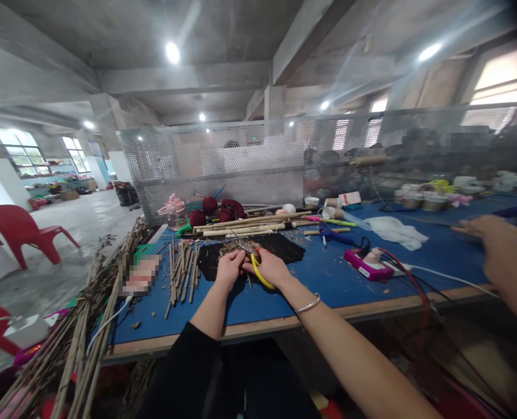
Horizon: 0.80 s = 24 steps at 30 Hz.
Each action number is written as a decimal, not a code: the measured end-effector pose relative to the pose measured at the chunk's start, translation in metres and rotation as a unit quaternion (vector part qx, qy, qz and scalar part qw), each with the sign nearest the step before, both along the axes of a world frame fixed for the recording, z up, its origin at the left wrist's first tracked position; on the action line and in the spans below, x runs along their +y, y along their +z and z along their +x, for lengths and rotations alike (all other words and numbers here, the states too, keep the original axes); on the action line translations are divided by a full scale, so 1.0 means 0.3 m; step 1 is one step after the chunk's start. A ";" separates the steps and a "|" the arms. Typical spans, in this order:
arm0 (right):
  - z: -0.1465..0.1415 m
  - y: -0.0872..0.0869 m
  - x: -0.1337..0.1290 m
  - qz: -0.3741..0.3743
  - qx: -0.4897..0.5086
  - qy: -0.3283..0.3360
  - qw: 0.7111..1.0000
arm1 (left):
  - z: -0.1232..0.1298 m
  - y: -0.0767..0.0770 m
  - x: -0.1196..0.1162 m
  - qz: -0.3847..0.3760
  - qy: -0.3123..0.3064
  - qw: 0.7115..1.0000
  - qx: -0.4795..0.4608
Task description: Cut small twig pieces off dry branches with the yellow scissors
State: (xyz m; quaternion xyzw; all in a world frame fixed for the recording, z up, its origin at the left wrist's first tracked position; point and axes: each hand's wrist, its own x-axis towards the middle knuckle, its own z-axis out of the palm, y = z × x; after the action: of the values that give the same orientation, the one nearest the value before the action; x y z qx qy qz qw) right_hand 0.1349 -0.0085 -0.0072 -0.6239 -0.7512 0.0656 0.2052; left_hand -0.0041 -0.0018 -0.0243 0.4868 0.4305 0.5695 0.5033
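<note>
My right hand [272, 269] grips yellow-handled scissors [263, 278], their blades pointing up and left, away from me. Close beside it, my left hand [230, 269] has its fingers pinched together near the scissors; what they hold is mostly hidden. A thin twig [249, 281] shows just below the fingertips. Both hands are over a black cloth [291, 249] strewn with plant scraps [227, 247]. To the left of the cloth, short cut sticks [183, 270] lie side by side on the blue tabletop [236, 319].
Long dry stalks [93, 291] lean along the left table edge. Pale rods [245, 227] and dark red yarn balls [210, 205] lie at the back before a perforated metal screen [214, 157]. Right are a blue glue gun [334, 234], a purple power strip [367, 266] and another person's hand [487, 227].
</note>
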 end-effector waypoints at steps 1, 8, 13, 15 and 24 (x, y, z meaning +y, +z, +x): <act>0.002 0.001 -0.001 -0.004 -0.007 -0.003 1.000 | -0.001 0.001 -0.001 0.001 0.002 1.000 0.006; -0.001 0.005 -0.004 -0.008 -0.043 -0.015 0.999 | -0.001 0.004 -0.002 -0.025 0.040 0.999 0.028; -0.007 0.012 -0.005 -0.034 -0.046 -0.018 0.998 | -0.001 0.005 -0.004 -0.045 0.045 0.998 0.018; -0.006 0.014 -0.005 -0.039 -0.046 -0.019 0.998 | -0.001 0.004 -0.004 -0.048 0.023 0.998 0.017; 0.004 -0.010 0.006 0.016 -0.036 -0.044 0.998 | 0.002 0.005 -0.006 -0.040 -0.009 0.998 -0.038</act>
State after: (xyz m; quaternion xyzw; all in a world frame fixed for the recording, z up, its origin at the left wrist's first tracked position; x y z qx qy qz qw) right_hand 0.1362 -0.0066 -0.0103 -0.6552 -0.7306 0.0222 0.1909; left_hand -0.0034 -0.0037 -0.0227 0.4478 0.4291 0.5653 0.5438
